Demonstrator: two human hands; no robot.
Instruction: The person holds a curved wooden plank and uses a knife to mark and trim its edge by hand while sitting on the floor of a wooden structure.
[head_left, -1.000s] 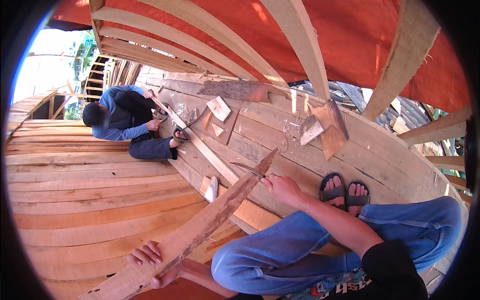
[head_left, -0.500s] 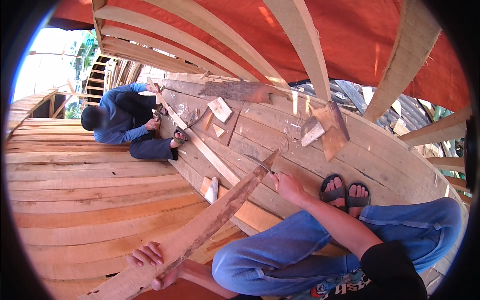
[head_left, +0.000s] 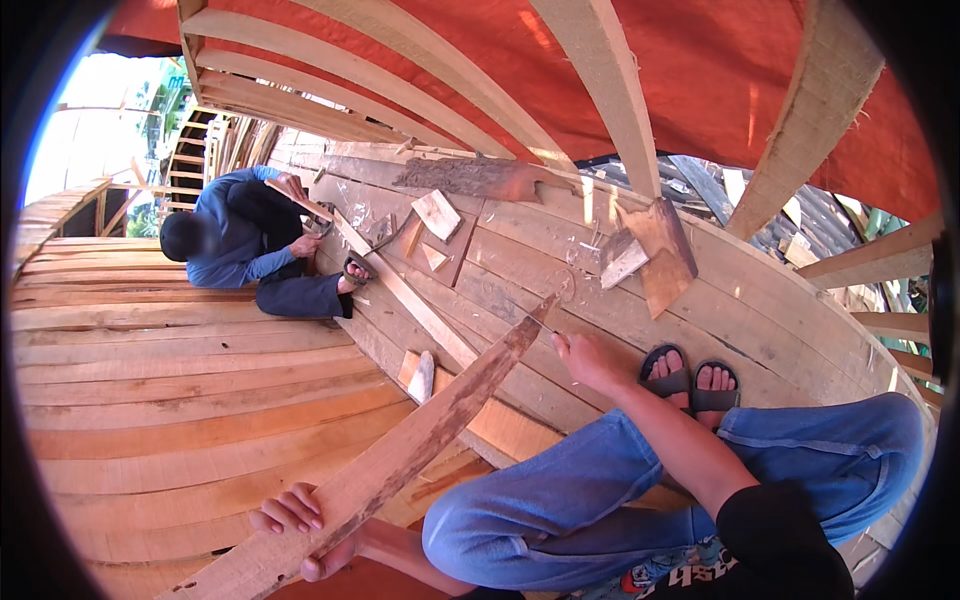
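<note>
A long wooden plank with a dark, bark-stained edge slants from the lower left up to its tapered tip near the middle. My left hand is wrapped around its lower part, fingers over the top and thumb at the near edge. Beside the tapered tip, my right hand is closed on a knife. Only a thin bit of the blade shows now, seen nearly edge-on at the plank; the handle is hidden inside my fist.
A co-worker sits at the far left, holding a tool and a piece of wood. Offcuts and a bark-covered slab lie on the plank floor. Curved wooden ribs rise before a red tarp. My sandalled feet rest at right.
My right hand has turned and shifted slightly right, so the knife blade shows far less. My left hand and the plank stay nearly still. The co-worker's far hand and wood have moved.
</note>
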